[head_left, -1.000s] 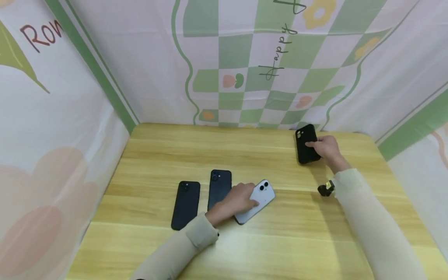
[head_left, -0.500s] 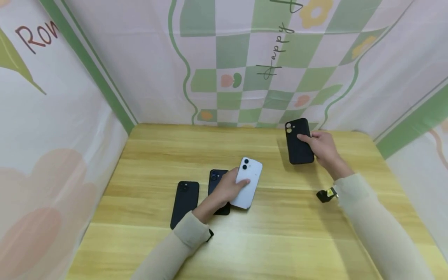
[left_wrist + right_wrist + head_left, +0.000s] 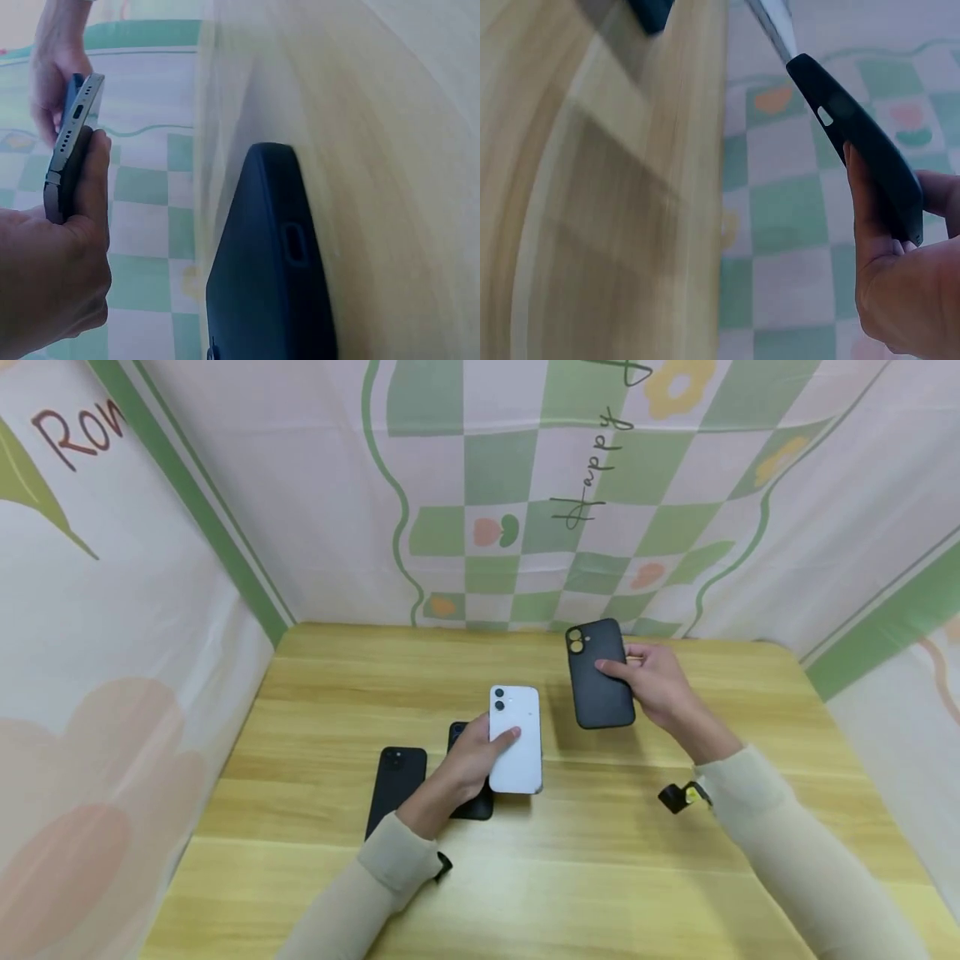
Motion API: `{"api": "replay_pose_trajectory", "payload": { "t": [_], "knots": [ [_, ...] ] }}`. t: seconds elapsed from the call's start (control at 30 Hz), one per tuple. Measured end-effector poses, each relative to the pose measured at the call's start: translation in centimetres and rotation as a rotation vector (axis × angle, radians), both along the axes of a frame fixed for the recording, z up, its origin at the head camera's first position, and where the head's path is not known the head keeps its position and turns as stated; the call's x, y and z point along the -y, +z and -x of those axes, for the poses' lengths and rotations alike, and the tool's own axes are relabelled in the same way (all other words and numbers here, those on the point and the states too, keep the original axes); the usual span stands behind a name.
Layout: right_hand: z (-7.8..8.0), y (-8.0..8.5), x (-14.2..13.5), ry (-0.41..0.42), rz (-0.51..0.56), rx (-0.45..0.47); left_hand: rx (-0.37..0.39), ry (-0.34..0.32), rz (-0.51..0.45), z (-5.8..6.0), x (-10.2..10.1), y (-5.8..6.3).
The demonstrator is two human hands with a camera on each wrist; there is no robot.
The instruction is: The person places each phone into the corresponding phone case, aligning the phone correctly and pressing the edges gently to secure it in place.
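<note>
My left hand (image 3: pixel 467 764) grips a white phone (image 3: pixel 517 752) by its left edge, thumb across the back, camera lenses at the upper left. In the left wrist view the phone's bottom edge with its charging port faces the camera. To the right, my right hand (image 3: pixel 660 685) holds a black phone case (image 3: pixel 603 689) between thumb and fingers; light shows through its camera cutouts. The right wrist view shows the case (image 3: pixel 859 139) edge-on with a port opening. Both held things are raised above the table, apart in the head view.
On the wooden table (image 3: pixel 360 685) lie two dark phone-shaped things: one at the left (image 3: pixel 397 785), and another (image 3: pixel 474 806) partly hidden beneath my left hand and the white phone. A patterned cloth (image 3: pixel 337 527) hangs along the table's back and sides.
The white phone has been lifted off the table, turned upright and shifted up and left. The black case has come off the back right of the table and moved left toward the phone.
</note>
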State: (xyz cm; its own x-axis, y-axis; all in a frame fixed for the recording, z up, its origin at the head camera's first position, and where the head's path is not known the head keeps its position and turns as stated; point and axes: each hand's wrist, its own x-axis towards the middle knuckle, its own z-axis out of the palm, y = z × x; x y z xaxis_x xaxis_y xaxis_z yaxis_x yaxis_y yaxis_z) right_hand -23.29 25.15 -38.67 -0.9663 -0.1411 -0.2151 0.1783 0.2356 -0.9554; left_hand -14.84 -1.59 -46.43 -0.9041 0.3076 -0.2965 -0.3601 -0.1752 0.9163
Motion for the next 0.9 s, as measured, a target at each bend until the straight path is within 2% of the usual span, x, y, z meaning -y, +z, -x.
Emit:
{"api": "replay_pose_trajectory", "payload": {
  "t": [0.3, 0.53, 0.9],
  "knots": [
    [-2.0, 0.3, 3.5, 0.079, 0.069, 0.046, 0.002, -0.014, -0.067, -0.3, 0.1, 0.5],
    [-2.8, -0.6, 5.1, 0.107, 0.127, 0.08, 0.035, -0.045, -0.133, -0.4, 0.1, 0.8],
    [-3.6, -1.3, 7.2, 0.161, 0.155, 0.111, 0.066, -0.039, -0.285, -0.3, -0.1, 1.2]
  ]
}}
